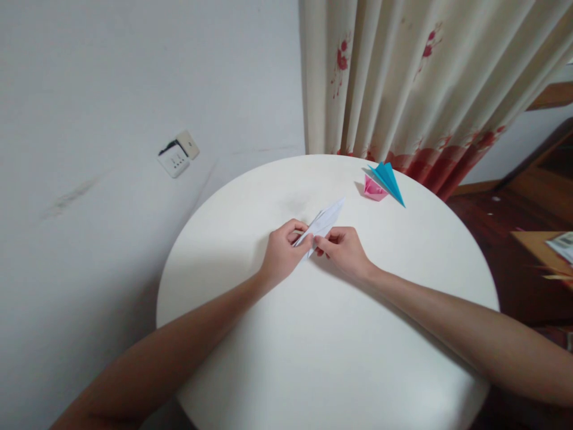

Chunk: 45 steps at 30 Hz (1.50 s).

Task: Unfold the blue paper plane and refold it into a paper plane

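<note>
Left hand: the left hand [282,254] rests on the round white table [322,358] a little toward 12 o'clock of its middle, thumb and forefinger pinched on the near end of the folded white paper [323,224]; the other fingers curl under and are hidden.
Right hand: the right hand [342,251] sits just at 3 o'clock of the left one, its fingertips pinched on the same near end of the paper; the two hands nearly touch there.
White paper: a long, narrow folded piece, lying low over the tabletop and pointing from the hands toward 1 o'clock; its near tip is covered by the fingers, and its layers and creases are hard to make out against the white table.
Pink paper shape: a small folded pink piece [373,189] stands near the table's edge at 1 o'clock, well apart from the hands; its form is partly covered.
Blue paper shape: a pointed blue folded piece [388,179] lies over the pink one, touching it, tip toward 4 o'clock.
Wall socket: a wall socket [178,156] at 10 o'clock, too small to read in detail.
Curtain: a cream curtain [403,77] with red flowers hangs beyond the table at 12 to 2 o'clock, top cut off.
Forearms: both run off the lower edge.
</note>
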Each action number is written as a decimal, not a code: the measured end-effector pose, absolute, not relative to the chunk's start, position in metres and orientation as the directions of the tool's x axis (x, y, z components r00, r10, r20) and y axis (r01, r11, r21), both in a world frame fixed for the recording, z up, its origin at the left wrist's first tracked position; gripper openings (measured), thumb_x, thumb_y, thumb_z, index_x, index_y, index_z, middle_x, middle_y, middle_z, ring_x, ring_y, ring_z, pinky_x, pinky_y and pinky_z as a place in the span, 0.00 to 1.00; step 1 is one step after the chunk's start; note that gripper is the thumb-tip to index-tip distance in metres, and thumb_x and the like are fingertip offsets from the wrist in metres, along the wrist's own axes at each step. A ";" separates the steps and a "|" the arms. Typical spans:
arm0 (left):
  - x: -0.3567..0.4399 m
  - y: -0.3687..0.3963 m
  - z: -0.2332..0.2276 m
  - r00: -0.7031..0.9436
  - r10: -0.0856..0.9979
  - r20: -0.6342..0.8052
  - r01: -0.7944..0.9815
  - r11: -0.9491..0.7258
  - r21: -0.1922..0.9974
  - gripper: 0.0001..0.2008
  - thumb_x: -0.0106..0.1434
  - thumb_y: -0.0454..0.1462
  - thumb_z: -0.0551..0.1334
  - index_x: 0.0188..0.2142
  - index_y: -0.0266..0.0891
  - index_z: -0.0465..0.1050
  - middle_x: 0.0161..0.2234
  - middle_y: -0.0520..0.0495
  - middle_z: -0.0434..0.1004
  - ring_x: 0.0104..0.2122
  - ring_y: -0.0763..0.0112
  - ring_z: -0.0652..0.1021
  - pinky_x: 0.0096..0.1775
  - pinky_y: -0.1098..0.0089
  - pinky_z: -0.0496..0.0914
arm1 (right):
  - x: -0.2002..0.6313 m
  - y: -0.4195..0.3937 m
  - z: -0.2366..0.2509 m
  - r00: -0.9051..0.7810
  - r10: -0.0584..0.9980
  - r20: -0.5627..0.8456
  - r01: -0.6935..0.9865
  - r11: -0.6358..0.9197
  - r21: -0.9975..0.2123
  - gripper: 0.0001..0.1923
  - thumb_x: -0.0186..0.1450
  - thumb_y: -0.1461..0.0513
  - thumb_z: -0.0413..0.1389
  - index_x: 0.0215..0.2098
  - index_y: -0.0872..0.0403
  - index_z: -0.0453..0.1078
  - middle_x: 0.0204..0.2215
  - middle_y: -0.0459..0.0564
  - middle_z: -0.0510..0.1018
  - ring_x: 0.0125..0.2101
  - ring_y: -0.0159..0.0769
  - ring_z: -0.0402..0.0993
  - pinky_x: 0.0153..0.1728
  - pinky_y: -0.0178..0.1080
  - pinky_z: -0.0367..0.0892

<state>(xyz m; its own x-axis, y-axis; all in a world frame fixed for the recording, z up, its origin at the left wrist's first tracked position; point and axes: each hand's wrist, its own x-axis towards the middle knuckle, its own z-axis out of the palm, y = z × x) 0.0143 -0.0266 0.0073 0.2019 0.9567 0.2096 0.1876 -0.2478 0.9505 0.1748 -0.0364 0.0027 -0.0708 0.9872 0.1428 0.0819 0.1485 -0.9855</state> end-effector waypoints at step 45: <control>0.011 -0.024 0.015 0.155 0.952 0.263 0.229 -0.293 0.928 0.09 0.60 0.42 0.65 0.34 0.38 0.79 0.31 0.47 0.81 0.31 0.65 0.79 0.34 0.71 0.71 | 0.181 -0.030 0.002 -0.183 0.980 0.074 -0.027 0.070 -0.997 0.15 0.59 0.53 0.57 0.22 0.56 0.72 0.21 0.49 0.76 0.24 0.35 0.72 0.30 0.38 0.69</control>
